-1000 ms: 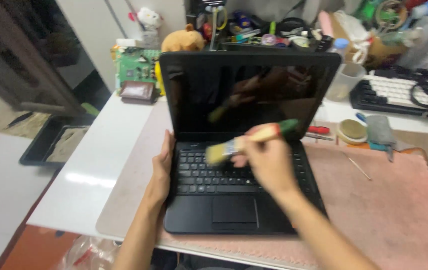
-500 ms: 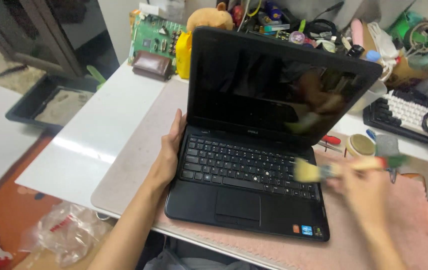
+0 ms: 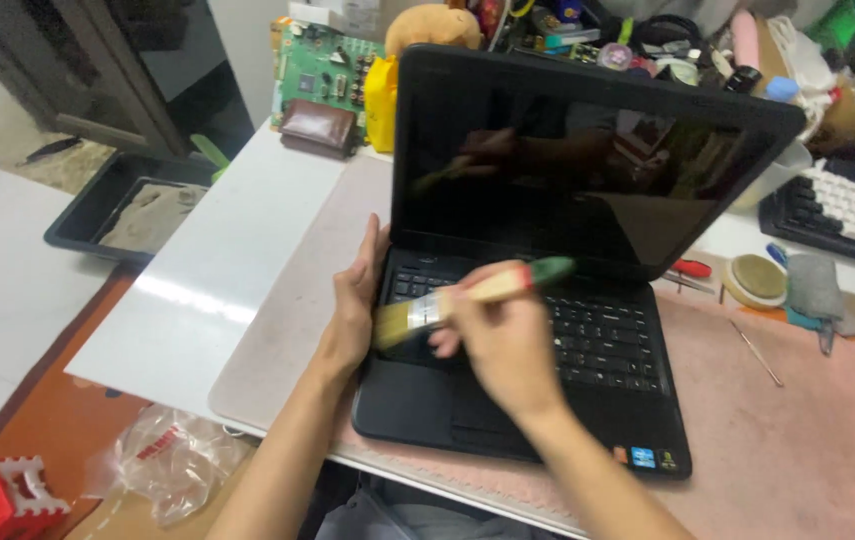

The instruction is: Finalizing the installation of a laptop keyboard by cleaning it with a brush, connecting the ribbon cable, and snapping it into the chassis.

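Note:
An open black laptop [image 3: 607,200] with a dark screen rests on a pink mat [image 3: 797,430]. My left hand [image 3: 355,300] lies flat against the laptop's left edge, fingers stretched along the side. My right hand [image 3: 507,340] grips a paintbrush [image 3: 467,298] with a pale wooden handle and green end. Its bristles point left over the left part of the keyboard [image 3: 597,340], close to my left hand.
A white board [image 3: 217,270] lies left of the mat. Behind stand a green circuit board [image 3: 322,70], a brown wallet [image 3: 317,127] and a yellow object [image 3: 380,100]. At right are a white keyboard [image 3: 847,205], tape roll [image 3: 755,280] and red screwdriver [image 3: 689,268]. A black tray [image 3: 127,210] sits on the floor.
My right hand swept the brush from the keyboard's middle out to the right, then back to the left side of the keys. The left hand stayed on the laptop's edge.

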